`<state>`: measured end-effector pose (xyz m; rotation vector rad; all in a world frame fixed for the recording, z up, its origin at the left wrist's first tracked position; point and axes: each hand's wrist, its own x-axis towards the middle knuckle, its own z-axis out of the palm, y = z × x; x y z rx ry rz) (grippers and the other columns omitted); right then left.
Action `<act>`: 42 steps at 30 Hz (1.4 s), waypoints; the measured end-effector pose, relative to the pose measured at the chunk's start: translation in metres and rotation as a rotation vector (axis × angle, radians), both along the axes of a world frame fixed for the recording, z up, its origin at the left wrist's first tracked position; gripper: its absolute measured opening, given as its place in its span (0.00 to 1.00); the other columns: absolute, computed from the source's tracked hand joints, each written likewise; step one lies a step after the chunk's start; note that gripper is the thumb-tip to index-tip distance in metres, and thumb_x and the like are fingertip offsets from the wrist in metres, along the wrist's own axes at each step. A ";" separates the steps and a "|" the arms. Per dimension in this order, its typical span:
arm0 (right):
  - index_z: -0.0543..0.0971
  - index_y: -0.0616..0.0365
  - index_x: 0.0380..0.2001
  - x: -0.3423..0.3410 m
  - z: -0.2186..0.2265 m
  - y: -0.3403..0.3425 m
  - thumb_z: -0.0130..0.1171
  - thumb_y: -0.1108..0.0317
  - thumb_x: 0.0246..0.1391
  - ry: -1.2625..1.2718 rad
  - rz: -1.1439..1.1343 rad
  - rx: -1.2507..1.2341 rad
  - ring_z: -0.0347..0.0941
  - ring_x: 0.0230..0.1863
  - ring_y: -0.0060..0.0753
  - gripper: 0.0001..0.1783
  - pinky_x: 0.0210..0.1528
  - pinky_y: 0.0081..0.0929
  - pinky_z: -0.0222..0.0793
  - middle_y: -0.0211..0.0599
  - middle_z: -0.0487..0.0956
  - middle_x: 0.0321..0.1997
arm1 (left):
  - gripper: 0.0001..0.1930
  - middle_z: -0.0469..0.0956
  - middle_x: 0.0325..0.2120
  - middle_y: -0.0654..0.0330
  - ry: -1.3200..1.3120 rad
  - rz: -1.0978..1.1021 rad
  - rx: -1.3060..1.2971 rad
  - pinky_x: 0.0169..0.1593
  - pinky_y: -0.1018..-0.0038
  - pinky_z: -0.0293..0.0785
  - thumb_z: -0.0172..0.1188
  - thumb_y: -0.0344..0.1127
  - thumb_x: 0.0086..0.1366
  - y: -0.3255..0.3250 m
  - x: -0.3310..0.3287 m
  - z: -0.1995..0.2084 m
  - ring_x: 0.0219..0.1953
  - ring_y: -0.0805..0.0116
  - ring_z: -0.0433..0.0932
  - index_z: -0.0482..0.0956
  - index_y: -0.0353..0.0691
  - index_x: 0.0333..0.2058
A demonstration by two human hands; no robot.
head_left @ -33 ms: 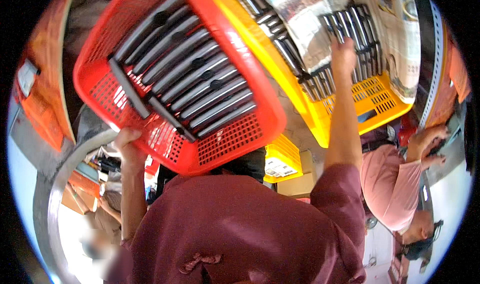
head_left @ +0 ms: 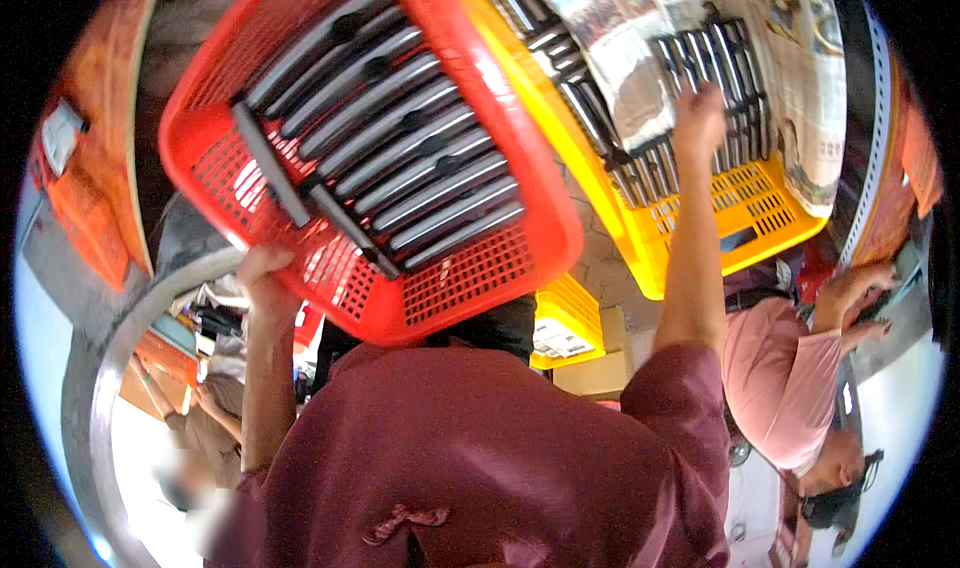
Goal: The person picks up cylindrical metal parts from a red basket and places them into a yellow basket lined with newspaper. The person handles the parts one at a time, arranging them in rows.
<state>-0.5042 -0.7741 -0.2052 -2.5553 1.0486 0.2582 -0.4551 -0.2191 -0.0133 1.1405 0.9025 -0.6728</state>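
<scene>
Item 1, left hand (head_left: 265, 276): grasping the red perforated plastic basket (head_left: 555, 238) at its near-left rim, thumb above, other fingers mostly hidden. Basket tilted, extending ahead and to the right of that hand.

Item 2, contents, ahead and right of left hand: long curved dark bars (head_left: 455, 211) with a glossy grey sheen, about 8 side by side. Nearer to the same hand: 2 crosswise bars (head_left: 272, 163) at the row's left ends.

Item 3, right hand (head_left: 698, 128): placed over the yellow perforated plastic basket (head_left: 652, 270), fingers curled among short dark bars (head_left: 722, 53). Too blurred and too foreshortened there to tell whether closed around 1 bar or merely resting against several.

Item 4, around right hand: printed newspaper sheet (head_left: 635, 88) just to the left, within the yellow basket; more newspaper along the right-hand side.

Item 5, behind and left of right hand: smaller yellow basket (head_left: 568, 318). Well to the right of right hand: co-worker in pink shirt (head_left: 780, 368).

Change since preceding picture: slight. Red basket and right hand both a little farther right and lower in view, possibly partly from head movement. Meaning for the work: same left-hand hold, same row layout, no bar visibly transferred between the 2 large baskets.
</scene>
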 end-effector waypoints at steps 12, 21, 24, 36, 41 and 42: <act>0.75 0.59 0.44 0.103 0.197 0.230 0.58 0.77 0.49 -0.561 0.821 0.525 0.74 0.45 0.48 0.16 0.46 0.36 0.74 0.40 0.74 0.46 | 0.21 0.76 0.27 0.60 -0.167 -0.092 0.112 0.34 0.77 0.72 0.51 0.23 0.43 -0.066 0.013 0.024 0.26 0.72 0.75 0.73 0.30 0.41; 0.74 0.60 0.40 0.147 0.208 0.238 0.56 0.73 0.45 -0.367 1.256 0.155 0.76 0.39 0.43 0.15 0.38 0.36 0.74 0.42 0.77 0.35 | 0.28 0.77 0.34 0.58 -0.119 -0.201 -0.006 0.41 0.74 0.75 0.49 0.22 0.42 -0.080 0.015 0.050 0.31 0.70 0.77 0.69 0.27 0.48; 0.72 0.62 0.48 0.128 0.249 0.223 0.61 0.73 0.48 -0.335 0.896 0.592 0.77 0.42 0.38 0.22 0.43 0.33 0.72 0.45 0.78 0.44 | 0.28 0.77 0.33 0.58 -0.111 -0.108 0.030 0.40 0.72 0.75 0.51 0.22 0.43 -0.067 -0.001 0.031 0.30 0.70 0.77 0.67 0.27 0.49; 0.71 0.55 0.27 0.010 0.098 0.065 0.63 0.65 0.53 -0.770 -1.202 1.174 0.66 0.17 0.22 0.11 0.17 0.17 0.60 0.27 0.69 0.17 | 0.40 0.70 0.51 0.47 -0.054 -0.105 -0.106 0.58 0.52 0.69 0.51 0.32 0.39 -0.066 0.012 0.024 0.51 0.47 0.73 0.60 0.33 0.59; 0.71 0.60 0.26 -0.010 -0.015 0.053 0.58 0.70 0.57 -0.872 -1.636 0.992 0.68 0.17 0.27 0.09 0.17 0.23 0.72 0.31 0.68 0.16 | 0.38 0.71 0.49 0.49 -0.018 -0.108 0.148 0.58 0.55 0.68 0.50 0.32 0.40 -0.065 0.023 0.025 0.51 0.50 0.73 0.62 0.33 0.57; 0.69 0.62 0.27 -0.009 -0.034 0.050 0.58 0.72 0.56 -0.914 -1.718 0.917 0.67 0.17 0.27 0.09 0.17 0.24 0.73 0.32 0.67 0.18 | 0.38 0.72 0.49 0.49 -0.004 -0.093 0.125 0.58 0.55 0.68 0.51 0.32 0.40 -0.056 0.023 0.022 0.51 0.51 0.74 0.62 0.32 0.57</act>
